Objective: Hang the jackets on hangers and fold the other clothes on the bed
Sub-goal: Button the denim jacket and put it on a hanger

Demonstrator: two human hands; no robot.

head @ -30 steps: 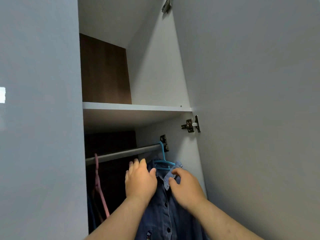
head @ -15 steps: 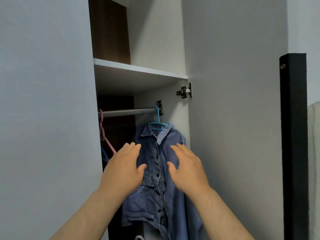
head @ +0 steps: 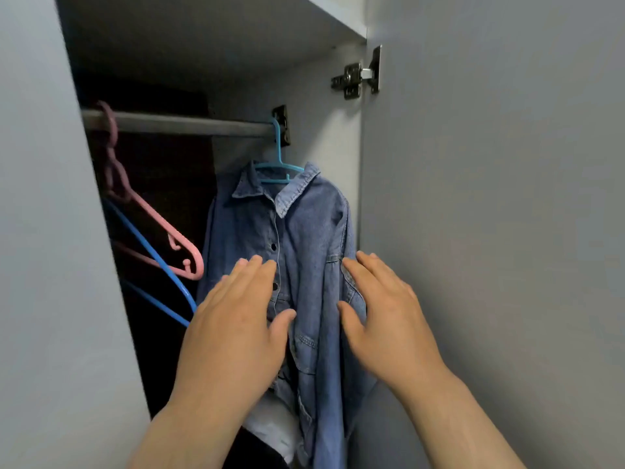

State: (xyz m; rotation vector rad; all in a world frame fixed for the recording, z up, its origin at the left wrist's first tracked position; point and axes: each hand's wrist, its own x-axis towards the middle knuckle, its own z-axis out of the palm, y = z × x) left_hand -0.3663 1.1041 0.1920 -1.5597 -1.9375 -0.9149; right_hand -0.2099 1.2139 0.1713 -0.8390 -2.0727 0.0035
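A blue denim jacket point(head: 304, 228) hangs on a light blue hanger point(head: 279, 164) from the grey wardrobe rail point(head: 176, 125), at the rail's right end. My left hand point(head: 236, 319) lies flat with straight fingers against the jacket's front, beside the button placket. My right hand point(head: 382, 313) is held with straight fingers at the jacket's right sleeve and shoulder seam. Neither hand grips the fabric. The jacket's lower part is hidden behind my hands and forearms.
A pink hanger point(head: 159, 228) and a blue hanger point(head: 159, 265) hang bare at the rail's left. The open wardrobe door point(head: 490, 231) with its metal hinge point(head: 358, 77) stands close on the right. Something white point(head: 274, 428) lies below the jacket.
My hands have dropped from the collar to the jacket's chest and sleeve, with fingers now straight. The view has tilted downward and come closer to the wardrobe.
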